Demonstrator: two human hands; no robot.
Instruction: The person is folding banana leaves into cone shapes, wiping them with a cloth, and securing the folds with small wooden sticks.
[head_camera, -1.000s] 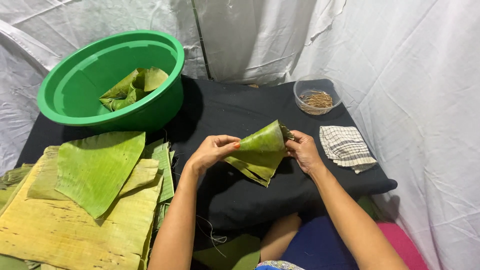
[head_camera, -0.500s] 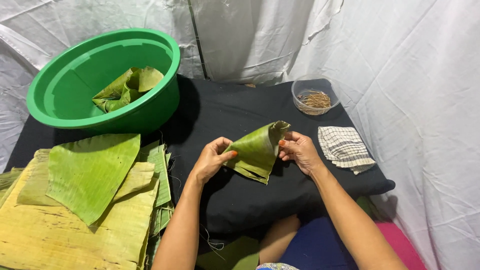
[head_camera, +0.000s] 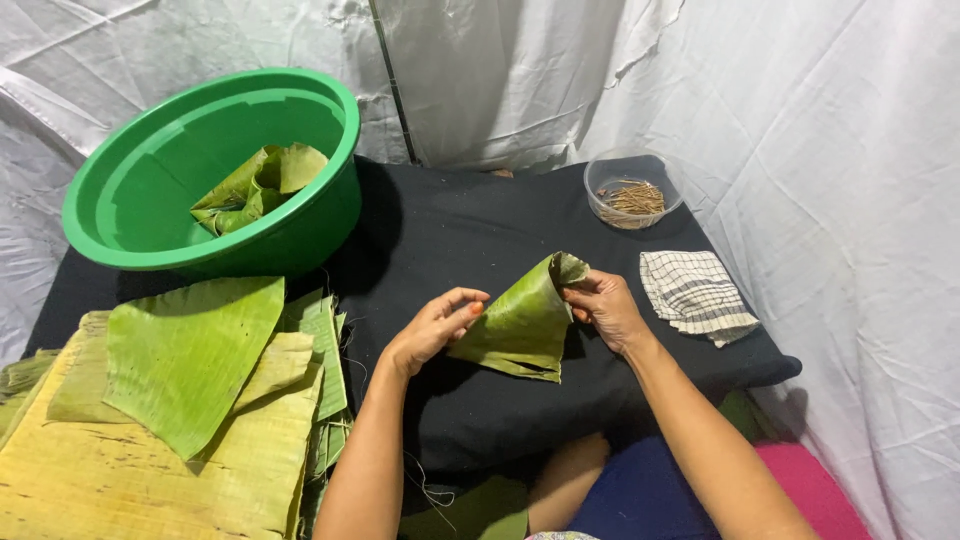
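Note:
A green banana leaf rolled into a cone (head_camera: 520, 322) is held between both hands over the black table (head_camera: 470, 230). My left hand (head_camera: 432, 326) touches the cone's lower left side with its fingertips. My right hand (head_camera: 606, 306) pinches the narrow folded tip at the upper right. The cone's wide end points down and to the left.
A large green basin (head_camera: 130, 200) at the back left holds several folded leaf cones (head_camera: 256, 184). A stack of flat banana leaves (head_camera: 170, 400) lies at the left. A clear bowl of thin sticks (head_camera: 630, 196) and a folded checked cloth (head_camera: 696, 292) sit at the right. White sheeting surrounds the table.
The leaf has been turned and tightened into a cone, its tip now up at my right hand. My left hand slid along its lower edge.

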